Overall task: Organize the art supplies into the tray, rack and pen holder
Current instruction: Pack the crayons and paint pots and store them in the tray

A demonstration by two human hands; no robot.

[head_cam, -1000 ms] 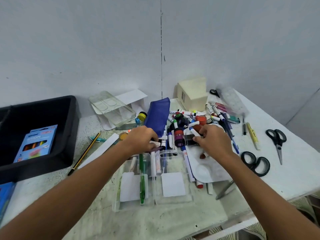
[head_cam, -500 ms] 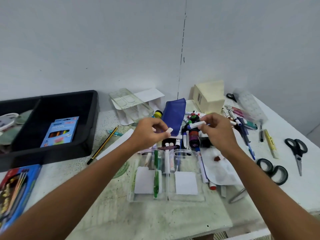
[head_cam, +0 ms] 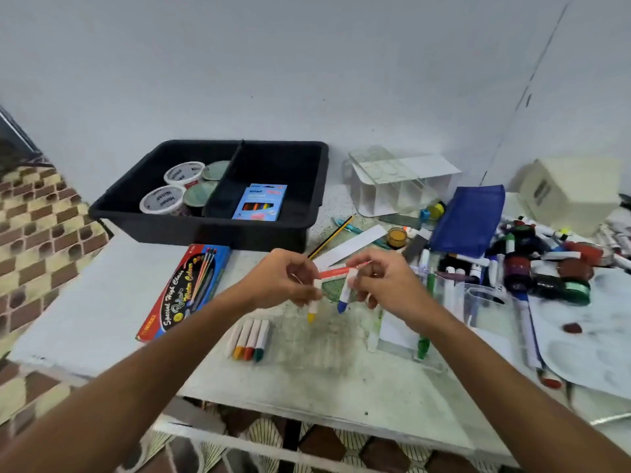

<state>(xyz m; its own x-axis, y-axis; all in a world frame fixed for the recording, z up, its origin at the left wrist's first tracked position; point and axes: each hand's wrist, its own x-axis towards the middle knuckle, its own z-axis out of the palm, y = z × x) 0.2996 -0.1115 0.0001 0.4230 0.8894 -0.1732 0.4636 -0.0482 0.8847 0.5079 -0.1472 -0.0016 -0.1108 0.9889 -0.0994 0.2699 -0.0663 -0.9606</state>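
My left hand (head_cam: 283, 279) pinches a white marker with a yellow tip (head_cam: 312, 310) that points down. My right hand (head_cam: 384, 285) pinches a white marker with a blue tip (head_cam: 343, 298). A thin red-banded marker (head_cam: 336, 272) lies crosswise between both hands. Both hands hover above the table's middle. Several white markers (head_cam: 251, 339) lie side by side on the table below my left hand. The black tray (head_cam: 211, 230) stands at the back left. A clear pen holder (head_cam: 478, 302) lies on its side to the right of my right hand.
The tray holds paint tubs (head_cam: 160, 199) and a blue crayon box (head_cam: 259, 203). A red watercolour box (head_cam: 184, 288) lies in front of it. A clear rack (head_cam: 392, 179), blue pouch (head_cam: 467, 220), marker pile (head_cam: 546, 261), cream box (head_cam: 570, 189) and white palette (head_cam: 597, 336) fill the right.
The view has swung left. Both hands left the marker pile and moved over the table's middle, each now holding a marker. The row of markers has come into view.
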